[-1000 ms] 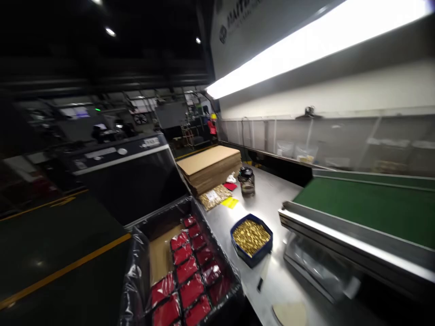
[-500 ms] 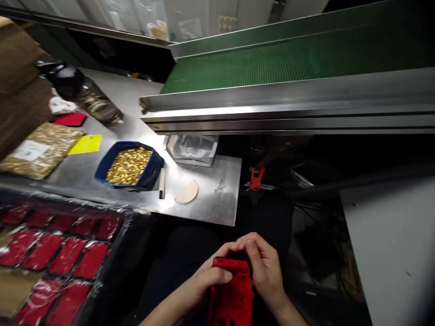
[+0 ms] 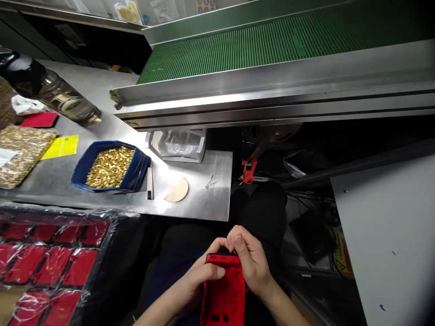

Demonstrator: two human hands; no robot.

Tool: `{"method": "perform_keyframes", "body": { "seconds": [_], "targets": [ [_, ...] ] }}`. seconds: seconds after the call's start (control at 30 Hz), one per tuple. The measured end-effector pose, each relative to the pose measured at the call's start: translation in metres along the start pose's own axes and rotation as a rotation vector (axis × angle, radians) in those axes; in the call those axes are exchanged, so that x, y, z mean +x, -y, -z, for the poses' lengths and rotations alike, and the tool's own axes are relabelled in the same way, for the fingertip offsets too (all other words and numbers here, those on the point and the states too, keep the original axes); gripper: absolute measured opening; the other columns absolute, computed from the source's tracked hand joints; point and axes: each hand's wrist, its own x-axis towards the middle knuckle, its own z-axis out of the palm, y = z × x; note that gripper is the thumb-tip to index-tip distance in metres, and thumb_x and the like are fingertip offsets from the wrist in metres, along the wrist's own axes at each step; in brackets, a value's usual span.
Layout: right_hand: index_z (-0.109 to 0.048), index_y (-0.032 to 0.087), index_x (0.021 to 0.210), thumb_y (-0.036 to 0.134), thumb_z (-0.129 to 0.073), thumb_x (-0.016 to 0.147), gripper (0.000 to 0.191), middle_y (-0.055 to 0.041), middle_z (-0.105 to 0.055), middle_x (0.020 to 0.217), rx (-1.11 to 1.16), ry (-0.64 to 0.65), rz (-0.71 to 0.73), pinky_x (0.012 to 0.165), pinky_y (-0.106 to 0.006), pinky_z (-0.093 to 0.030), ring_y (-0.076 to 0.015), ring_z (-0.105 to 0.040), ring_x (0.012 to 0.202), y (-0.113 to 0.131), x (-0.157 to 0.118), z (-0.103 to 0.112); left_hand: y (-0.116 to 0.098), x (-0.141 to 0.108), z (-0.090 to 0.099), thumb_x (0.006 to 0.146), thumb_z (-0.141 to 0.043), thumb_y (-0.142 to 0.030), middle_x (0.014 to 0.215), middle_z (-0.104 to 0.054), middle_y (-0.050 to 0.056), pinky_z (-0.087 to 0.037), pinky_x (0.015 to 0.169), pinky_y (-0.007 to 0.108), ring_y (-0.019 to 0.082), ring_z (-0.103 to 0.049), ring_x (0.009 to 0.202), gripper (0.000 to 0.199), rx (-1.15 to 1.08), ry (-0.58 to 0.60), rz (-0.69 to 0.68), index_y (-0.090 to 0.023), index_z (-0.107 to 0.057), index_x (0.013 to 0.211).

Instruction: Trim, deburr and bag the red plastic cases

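Observation:
A red plastic case (image 3: 224, 296), shaped like a phone shell with small cutouts, rests over my lap with its hollow inside facing up. My left hand (image 3: 200, 271) grips its left side, the thumb pressed onto the inner face near the top edge. At the top right corner is my right hand (image 3: 253, 260), its fingers curled and the thumb pressed against them. The fingertips of both hands meet just above the case's top edge. Whatever the right fingers pinch, if anything, is hidden.
A blue bin (image 3: 76, 172) of small brass-coloured parts, a clear-lined tray (image 3: 180, 147) and a half-round pale disc (image 3: 177, 190) sit on the metal table (image 3: 207, 206). Wrapped red cases (image 3: 79, 267) fill a crate at left. A green conveyor (image 3: 220, 54) runs above.
The view has shifted, so the table items appear further left. My right fingers have curled in more tightly at the top corner. My left hand keeps its hold on the red case.

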Motion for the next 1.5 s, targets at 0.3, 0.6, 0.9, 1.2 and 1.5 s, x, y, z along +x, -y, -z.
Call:
{"method": "perform_keyframes", "body": {
  "seconds": [0.3, 0.6, 0.9, 1.2, 1.5],
  "targets": [
    [-0.054, 0.021, 0.073, 0.039, -0.046, 0.106, 0.039, 0.0001, -0.055, 0.071, -0.025, -0.089, 0.034, 0.064, -0.029, -0.041, -0.014, -0.052, 0.067, -0.004, -0.003, 0.0, 0.001, 0.002, 0.003, 0.081, -0.069, -0.032, 0.101, -0.067, 0.006, -0.047, 0.078, 0.033, 0.023, -0.067, 0.088, 0.043, 0.022, 0.022, 0.015, -0.021, -0.052, 0.119],
    [-0.067, 0.023, 0.1, 0.041, -0.051, 0.104, 0.025, -0.0023, -0.068, 0.082, -0.042, -0.092, 0.01, 0.072, -0.03, -0.052, -0.0174, -0.064, 0.076, -0.008, -0.012, 0.005, -0.001, 0.004, 0.001, 0.081, -0.069, -0.03, 0.101, -0.069, 0.007, -0.051, 0.081, 0.034, 0.023, -0.07, 0.088, 0.039, -0.041, 0.014, 0.006, -0.02, -0.052, 0.114],
    [-0.066, 0.021, 0.084, 0.028, -0.052, 0.104, 0.025, 0.0018, -0.054, 0.068, -0.233, -0.447, 0.21, 0.054, -0.026, -0.041, -0.0129, -0.052, 0.059, -0.012, -0.018, 0.034, 0.007, 0.005, 0.0, 0.081, -0.064, -0.032, 0.105, -0.077, 0.021, -0.053, 0.082, 0.046, 0.036, -0.076, 0.094, 0.037, -0.071, 0.064, 0.034, -0.023, -0.038, 0.105],
    [-0.074, 0.022, 0.094, 0.03, -0.052, 0.105, 0.026, 0.0001, -0.072, 0.069, -0.362, -0.104, 0.35, 0.062, -0.027, -0.052, -0.0148, -0.066, 0.061, -0.011, -0.013, 0.049, 0.008, 0.003, 0.005, 0.085, -0.065, -0.031, 0.106, -0.077, 0.02, -0.055, 0.082, 0.043, 0.037, -0.077, 0.095, 0.031, -0.08, 0.071, 0.029, -0.023, -0.041, 0.102],
    [-0.065, 0.02, 0.121, 0.028, -0.045, 0.106, 0.027, -0.0081, -0.075, 0.11, -0.787, -0.094, 0.16, 0.079, -0.029, -0.06, -0.0182, -0.072, 0.092, -0.032, 0.078, 0.042, 0.005, -0.005, 0.025, 0.091, -0.066, -0.063, 0.117, -0.073, 0.025, -0.052, 0.094, 0.049, 0.037, -0.075, 0.105, 0.061, -0.03, 0.08, -0.08, -0.02, -0.048, 0.13]
  ]
}}
